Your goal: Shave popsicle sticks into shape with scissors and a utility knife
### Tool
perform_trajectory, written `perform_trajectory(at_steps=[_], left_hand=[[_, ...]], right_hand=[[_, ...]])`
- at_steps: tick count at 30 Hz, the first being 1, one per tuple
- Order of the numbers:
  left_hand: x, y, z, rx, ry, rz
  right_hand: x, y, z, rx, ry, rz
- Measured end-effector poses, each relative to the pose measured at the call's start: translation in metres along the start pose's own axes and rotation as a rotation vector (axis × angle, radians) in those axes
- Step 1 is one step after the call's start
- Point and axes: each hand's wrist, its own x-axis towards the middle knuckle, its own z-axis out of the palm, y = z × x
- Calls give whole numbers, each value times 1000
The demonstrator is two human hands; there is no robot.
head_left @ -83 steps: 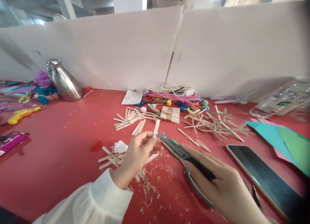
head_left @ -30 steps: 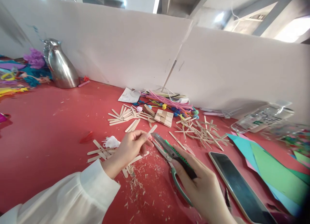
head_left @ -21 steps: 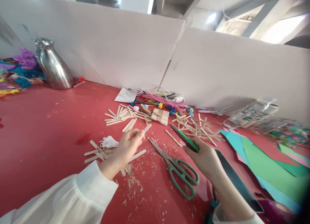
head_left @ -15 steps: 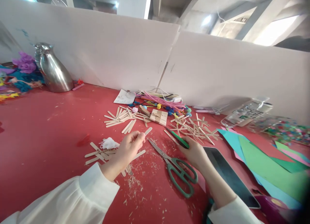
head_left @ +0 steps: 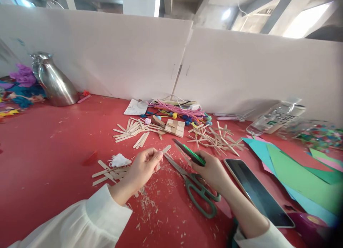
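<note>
Pinched between thumb and fingers of my left hand (head_left: 146, 165) is a wooden craft stick (head_left: 166, 148), its rounded end poking out to the right. My right hand (head_left: 211, 169) is closed round a green and black utility knife (head_left: 193, 154), which points up and left toward the stick without touching it. Below the knife lie scissors (head_left: 200, 194) with dark green handles, partly covered by my right hand. Wood shavings (head_left: 147, 201) are scattered between my hands. Beside my left wrist rests a pile of craft sticks (head_left: 107, 174) with a crumpled white piece (head_left: 119, 160) on it.
Farther back are more craft sticks (head_left: 128, 130), a stack of wooden pieces (head_left: 174, 128), pink pipe cleaners (head_left: 178, 110) and crossed sticks (head_left: 209, 137). On the right lie a phone (head_left: 258, 192), coloured paper (head_left: 294, 176) and a clear bottle (head_left: 270, 119). A steel jug (head_left: 56, 82) stands at left.
My right hand has brought the knife leftward and up, closer to the stick. My left hand keeps its pinch and has shifted only slightly. The view has moved a little.
</note>
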Motion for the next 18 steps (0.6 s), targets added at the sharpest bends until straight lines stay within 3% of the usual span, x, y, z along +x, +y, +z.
perform_trajectory(at_steps=[6,13,18], left_hand=[[-2,3,1,-13,39,2],[-1,4,1,-40,24,-52],[-5,-1,6,25,-23,-65]], right_hand=[[-13,-14,-5,284,-132,-7],[-8,-5,-11,257,58,69],[-16,-13,-10,292,43,62]])
